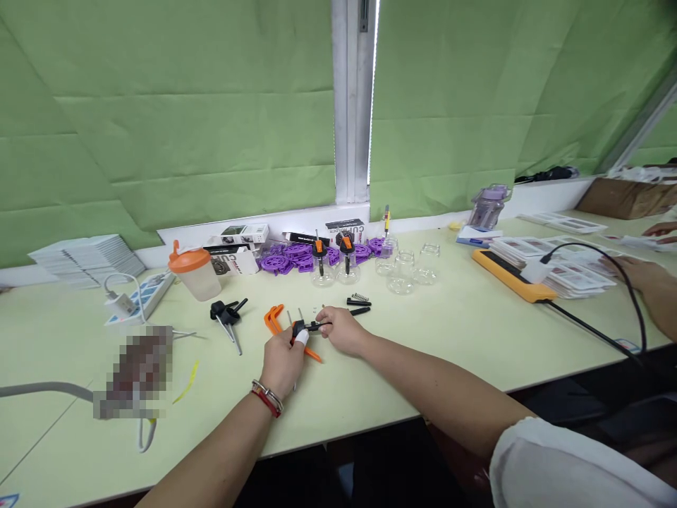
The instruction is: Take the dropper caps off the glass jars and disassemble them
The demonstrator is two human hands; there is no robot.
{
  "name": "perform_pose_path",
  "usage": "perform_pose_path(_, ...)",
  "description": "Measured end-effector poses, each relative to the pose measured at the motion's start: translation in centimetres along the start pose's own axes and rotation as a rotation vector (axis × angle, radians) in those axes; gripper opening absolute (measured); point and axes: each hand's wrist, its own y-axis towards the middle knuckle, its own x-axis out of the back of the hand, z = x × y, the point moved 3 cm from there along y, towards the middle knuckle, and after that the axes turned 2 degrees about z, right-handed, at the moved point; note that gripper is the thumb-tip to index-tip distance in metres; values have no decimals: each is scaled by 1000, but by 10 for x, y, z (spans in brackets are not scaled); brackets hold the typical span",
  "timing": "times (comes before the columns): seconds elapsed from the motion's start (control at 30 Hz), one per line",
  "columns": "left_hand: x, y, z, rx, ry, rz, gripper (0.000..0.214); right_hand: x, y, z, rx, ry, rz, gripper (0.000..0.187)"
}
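Note:
My left hand [282, 358], with a white cover on one fingertip, grips a black plastic part [300, 327] with metal rods; an orange handle-like piece [313, 351] sticks out beside it. With bent fingers, my right hand [343, 330] pinches a slim black piece [318, 326] at that part; the joint between them is too small to make out. Past my right hand lie a black stick-like piece [360, 310] and a metal spring [360, 297] by another black piece. Orange angled pieces [273, 319] lie by my left hand. Further left is a black part with metal legs [227, 315].
Behind stand clear glass-like vessels [400, 275], two black-and-orange tools in clear bases [348, 264], and purple pieces [288, 257]. An orange-lidded cup [194, 271] and power strip [151, 293] are left. An orange power strip [510, 275] and another person's hand [632, 274] are right.

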Motion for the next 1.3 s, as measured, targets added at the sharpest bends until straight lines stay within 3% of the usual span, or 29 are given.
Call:
perform_pose_path(1.07,2,0,-3,17,27,1,28,3,-4,3,11,17,9,14)
perform_pose_path(1.3,3,-2,-3,62,16,5,28,6,-8,9,1,6,-3,26)
